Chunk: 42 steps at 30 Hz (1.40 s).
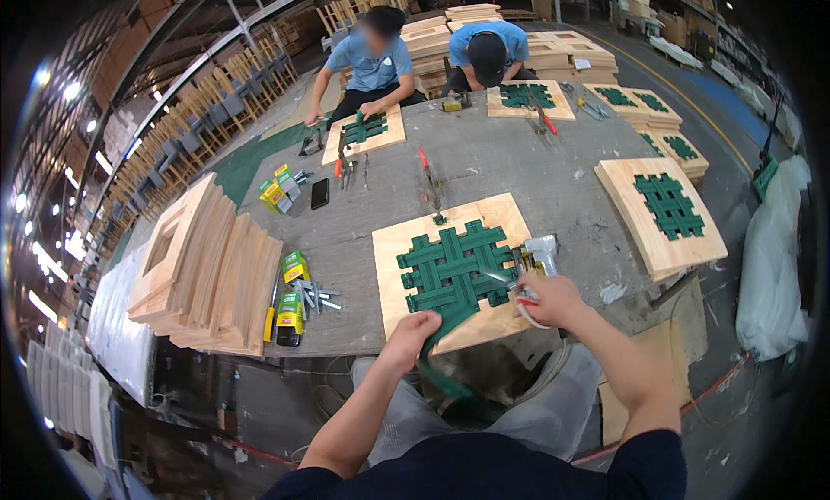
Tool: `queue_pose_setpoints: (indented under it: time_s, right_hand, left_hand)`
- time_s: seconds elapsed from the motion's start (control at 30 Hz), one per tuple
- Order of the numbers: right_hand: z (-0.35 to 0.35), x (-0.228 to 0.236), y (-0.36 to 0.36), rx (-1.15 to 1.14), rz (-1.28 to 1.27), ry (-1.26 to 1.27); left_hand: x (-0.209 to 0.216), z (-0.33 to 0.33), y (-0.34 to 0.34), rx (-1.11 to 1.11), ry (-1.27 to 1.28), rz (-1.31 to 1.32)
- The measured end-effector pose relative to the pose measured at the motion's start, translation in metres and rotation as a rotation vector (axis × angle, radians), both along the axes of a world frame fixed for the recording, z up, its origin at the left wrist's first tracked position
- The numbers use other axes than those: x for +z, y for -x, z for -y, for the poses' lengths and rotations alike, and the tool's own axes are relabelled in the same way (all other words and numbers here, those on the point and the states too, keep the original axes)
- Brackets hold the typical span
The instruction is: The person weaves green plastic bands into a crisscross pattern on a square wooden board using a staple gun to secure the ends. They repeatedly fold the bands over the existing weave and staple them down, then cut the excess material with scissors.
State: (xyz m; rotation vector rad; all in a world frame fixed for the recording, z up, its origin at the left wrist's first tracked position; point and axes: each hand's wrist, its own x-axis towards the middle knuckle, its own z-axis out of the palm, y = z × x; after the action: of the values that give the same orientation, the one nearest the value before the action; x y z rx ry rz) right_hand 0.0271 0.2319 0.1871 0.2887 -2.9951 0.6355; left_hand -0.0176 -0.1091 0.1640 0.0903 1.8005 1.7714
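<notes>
In front of me a square wooden panel (387, 280) lies on the table with green webbing (454, 260) woven across its middle. My left hand (410, 341) is closed on a loose green webbing strip (451, 324), which runs up to the panel's near edge and hangs down toward my lap. Scissors (500, 278) with a red and white handle are in my right hand (552, 301), their blades over the weave's right side. Motion blurs the blades. Beside that hand a silver staple gun (543, 248) lies at the panel's right edge.
Stacked wooden frames (207, 275) stand at left beside staple boxes (290, 314) and loose staples (322, 298). A phone (320, 194) and red-handled pliers (426, 173) lie farther back. Woven panels (661, 215) are piled at right. Across the table sit two co-workers (372, 63).
</notes>
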Motion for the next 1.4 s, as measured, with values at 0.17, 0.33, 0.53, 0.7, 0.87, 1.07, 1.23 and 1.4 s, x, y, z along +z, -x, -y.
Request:
queue_pose_setpoints:
  time_s: [0.17, 0.33, 0.53, 0.7, 0.87, 1.07, 1.23, 1.4]
  right_hand:
    - [-0.081, -0.034, -0.035, -0.700, -0.224, 0.075]
    - [-0.113, -0.053, -0.033, -0.666, -0.186, -0.180]
    - [-0.056, -0.050, 0.013, -0.618, -0.040, 0.237]
    - [-0.021, -0.053, 0.038, -0.647, 0.014, 0.123]
    - [-0.034, -0.057, 0.040, -0.658, 0.003, 0.169]
    - [-0.078, -0.045, 0.036, -0.713, -0.085, 0.090]
    - [-0.100, -0.045, 0.033, -0.743, -0.058, -0.053]
    - [-0.102, -0.059, 0.039, -0.761, -0.061, -0.062]
  left_hand:
    - [-0.015, 0.021, -0.068, 0.050, -0.055, 0.370]
    - [-0.054, 0.025, -0.081, 0.288, -0.286, 0.605]
    - [-0.067, 0.016, -0.061, 0.444, -0.339, 0.605]
    - [-0.073, 0.010, -0.055, 0.571, -0.303, 0.584]
    - [-0.081, 0.016, -0.055, 0.543, -0.330, 0.524]
    - [-0.085, 0.036, -0.053, 0.538, -0.293, 0.488]
    - [-0.066, 0.055, -0.030, 0.592, -0.129, 0.486]
    - [-0.058, 0.062, -0.023, 0.489, -0.011, 0.466]
